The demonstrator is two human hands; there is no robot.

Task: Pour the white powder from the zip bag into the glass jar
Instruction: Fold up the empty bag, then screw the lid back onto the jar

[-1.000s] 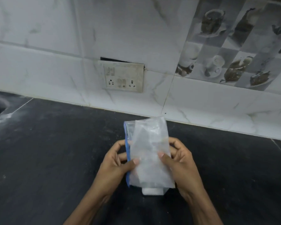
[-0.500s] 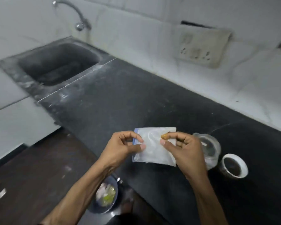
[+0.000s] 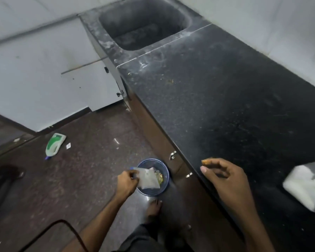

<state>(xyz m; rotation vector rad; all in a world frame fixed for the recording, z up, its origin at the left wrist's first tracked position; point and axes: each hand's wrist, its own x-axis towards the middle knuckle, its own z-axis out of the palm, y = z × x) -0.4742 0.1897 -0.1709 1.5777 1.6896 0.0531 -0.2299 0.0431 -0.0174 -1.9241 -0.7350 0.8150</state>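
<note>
My left hand (image 3: 126, 183) grips the flat, see-through zip bag (image 3: 149, 180) by its blue-edged end and holds it over a blue bin (image 3: 165, 180) on the floor beside the counter. The bag looks empty. My right hand (image 3: 224, 176) hovers over the front edge of the black counter (image 3: 225, 99), fingers loosely apart, holding nothing. At the right edge of the frame, on the counter, is the glass jar (image 3: 306, 186), blurred, with white powder in it.
A dark sink (image 3: 144, 22) is sunk into the counter at the far end. On the brown floor lie a green-and-white bottle (image 3: 54, 144), a black cable (image 3: 49, 231) and small scraps. My bare foot (image 3: 154, 209) stands right by the bin, which holds scraps.
The view swung down and left to the floor. My right hand let go of the bag. My left hand carried it off the counter down over the blue bin.
</note>
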